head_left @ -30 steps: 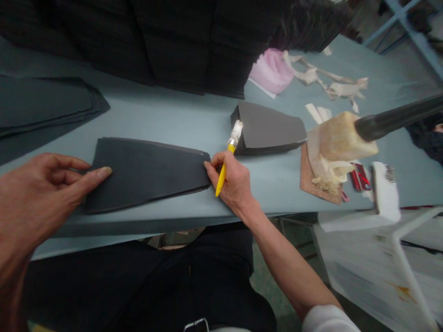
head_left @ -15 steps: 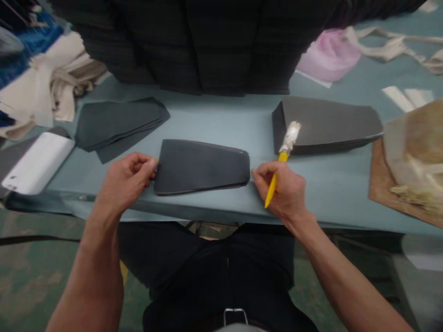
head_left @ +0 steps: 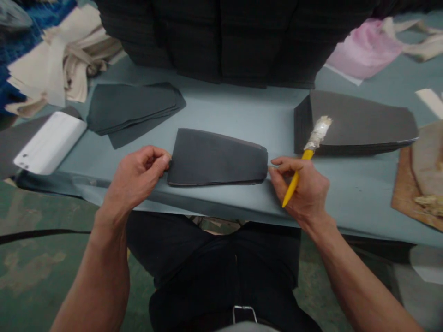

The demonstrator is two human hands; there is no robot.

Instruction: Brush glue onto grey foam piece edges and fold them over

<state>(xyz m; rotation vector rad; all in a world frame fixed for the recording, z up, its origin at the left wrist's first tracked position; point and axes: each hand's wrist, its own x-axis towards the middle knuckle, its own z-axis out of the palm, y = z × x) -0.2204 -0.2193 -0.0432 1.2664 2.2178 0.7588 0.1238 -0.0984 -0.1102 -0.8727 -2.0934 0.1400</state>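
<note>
In front of me on the table lies a small stack of dark grey tapered panels, wide end to the left. My left hand is closed, its thumb and forefinger pinched at the stack's left edge. A brush with a yellow handle is held in my right hand, its pale, crusted bristles pointing up and away. That hand's thumb and forefinger tips are close to the stack's narrow right end; whether they touch it I cannot tell. Beyond the brush stands a thicker pile of grey tapered panels.
Tall black stacks line the back. Fanned dark panels, a white phone-like object and beige cloth strips lie left. Right are pink cloth and a brown board. The table's front edge runs near my waist.
The whole scene has shifted right in the view as the camera turned. Both hands keep nearly the same places at the two ends of the small stack, the brush still in my right hand.
</note>
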